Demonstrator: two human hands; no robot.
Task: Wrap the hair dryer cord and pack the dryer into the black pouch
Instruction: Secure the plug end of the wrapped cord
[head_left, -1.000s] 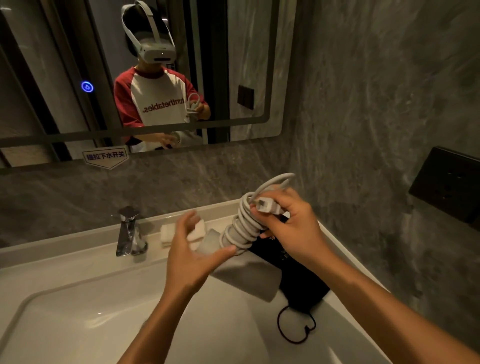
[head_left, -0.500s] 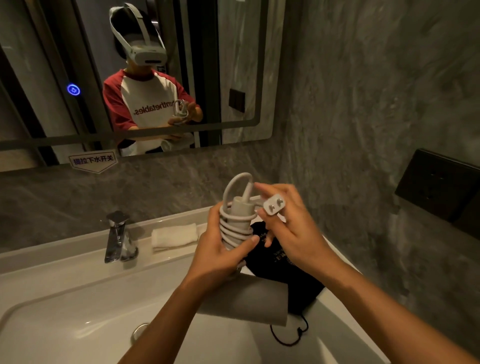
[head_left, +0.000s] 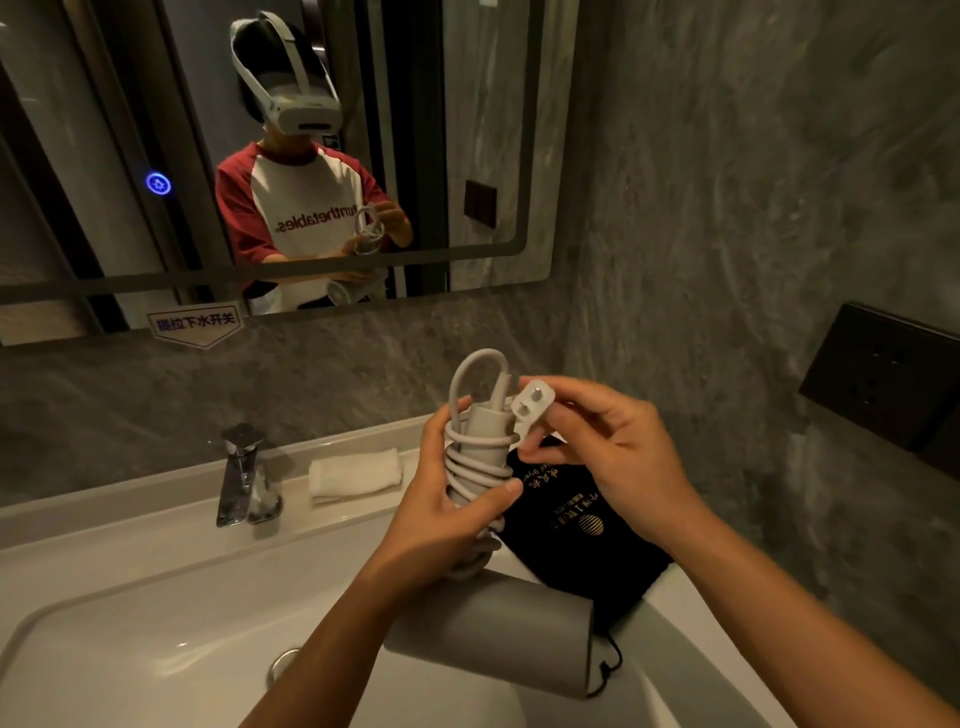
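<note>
A grey hair dryer hangs barrel-down over the sink, its handle upright. My left hand grips that handle, around which the white cord is coiled in several turns, with one loop arching above the handle's end. My right hand pinches the white plug just right of the handle top, prong side facing me. The black pouch with gold print lies on the counter behind and right of the dryer, its drawstring trailing toward me.
A white sink basin with a drain lies below my hands. A chrome faucet and a folded white towel sit on the back ledge. A mirror hangs above; a dark wall socket plate is on the right wall.
My left hand closed around the cord-wrapped handle, and the dryer swung from tilted to handle-upright. My right hand turned the plug so its prong face points at me.
</note>
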